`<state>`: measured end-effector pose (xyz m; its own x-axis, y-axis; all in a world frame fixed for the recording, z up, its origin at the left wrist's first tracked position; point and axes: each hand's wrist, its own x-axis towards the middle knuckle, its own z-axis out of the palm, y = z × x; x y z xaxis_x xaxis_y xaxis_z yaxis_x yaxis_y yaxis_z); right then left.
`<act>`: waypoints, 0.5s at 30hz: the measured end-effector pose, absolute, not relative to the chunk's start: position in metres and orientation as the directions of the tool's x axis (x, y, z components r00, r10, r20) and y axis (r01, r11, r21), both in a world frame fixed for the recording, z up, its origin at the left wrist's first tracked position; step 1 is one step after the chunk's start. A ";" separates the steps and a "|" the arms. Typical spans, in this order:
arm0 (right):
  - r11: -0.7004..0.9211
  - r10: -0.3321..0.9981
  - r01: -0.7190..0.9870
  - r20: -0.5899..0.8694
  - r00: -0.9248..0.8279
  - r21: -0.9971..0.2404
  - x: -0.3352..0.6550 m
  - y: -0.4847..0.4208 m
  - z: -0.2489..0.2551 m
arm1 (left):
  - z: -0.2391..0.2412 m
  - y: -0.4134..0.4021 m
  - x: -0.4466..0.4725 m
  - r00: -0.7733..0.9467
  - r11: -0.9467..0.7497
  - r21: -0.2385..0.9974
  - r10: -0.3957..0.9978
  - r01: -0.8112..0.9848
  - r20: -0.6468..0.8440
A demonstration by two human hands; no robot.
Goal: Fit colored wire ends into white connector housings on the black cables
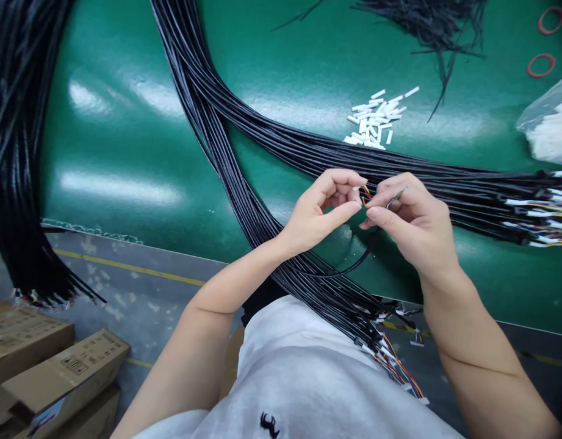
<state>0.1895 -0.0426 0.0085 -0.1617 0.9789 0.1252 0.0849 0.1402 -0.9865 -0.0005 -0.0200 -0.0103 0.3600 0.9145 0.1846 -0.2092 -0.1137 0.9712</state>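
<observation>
While wires [365, 193] in hand [418, 219], white-filled bag [534, 110]

Green table [281, 67], glossy, light glaring off it. Three runs of black cable on it: far bundle [308, 146] curves across to the right, coloured wire ends that side; nearer bundle [244, 201] meets it at the far side, runs over the front edge; left bundle [15, 140] drapes off the front too. Beyond the far bundle: loose pile of small white pieces [376, 119], heap of thin black strips [427, 24], two red rings [539, 23], clear bag of white bits [548, 128] at right. Grey floor [147, 305] below, scuffed, yellow line [125, 266]; cardboard boxes [65, 372] stacked left, bases hard to see.
</observation>
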 end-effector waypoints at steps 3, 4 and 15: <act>0.118 0.986 0.071 0.109 -0.125 -0.990 0.188 -0.043 0.006 | -0.007 -0.023 0.000 0.408 -0.106 0.976 0.895 -0.192 0.178; 0.133 0.988 0.111 0.123 -0.097 -0.985 0.186 -0.044 0.007 | -0.005 -0.024 0.000 0.446 -0.090 0.978 0.879 -0.190 0.168; 0.430 0.888 0.515 0.450 -0.095 -0.742 0.176 -0.047 0.011 | -0.004 -0.023 -0.002 0.332 -0.126 0.988 0.932 -0.085 0.147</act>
<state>0.1759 -0.0466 0.0114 -0.0949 0.8882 0.4496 0.5147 0.4303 -0.7415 -0.0019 -0.0233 -0.0043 0.3324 0.9316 0.1471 -0.0848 -0.1258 0.9884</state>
